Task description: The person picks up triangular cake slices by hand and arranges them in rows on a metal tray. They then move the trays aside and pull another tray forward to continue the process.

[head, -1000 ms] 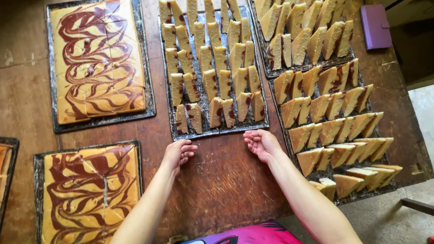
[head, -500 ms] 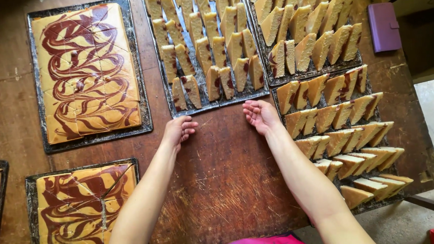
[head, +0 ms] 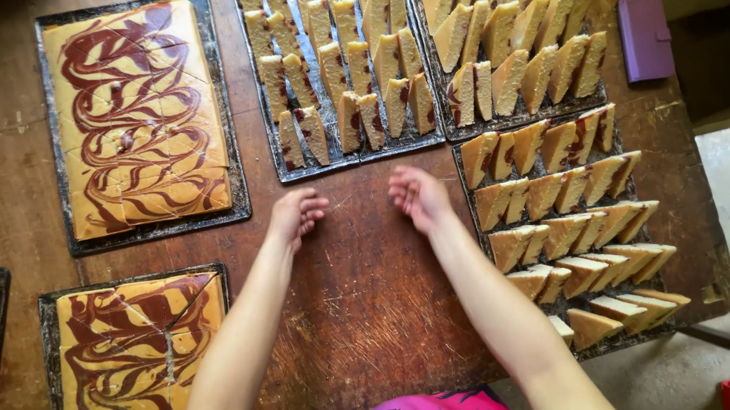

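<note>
Bare hands loosely open, empty

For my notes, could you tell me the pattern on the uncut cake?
Brown swirls marbled over yellow on the cake, head view.

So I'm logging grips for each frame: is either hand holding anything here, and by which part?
Nothing is held. The left hand and right hand hover empty over the wooden table, just below the tray of cake slices.

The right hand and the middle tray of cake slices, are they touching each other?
Apart. The head view shows bare wooden table between the right hand and the near edge of the middle tray; the fingers are loosely curled and hold nothing.
</note>
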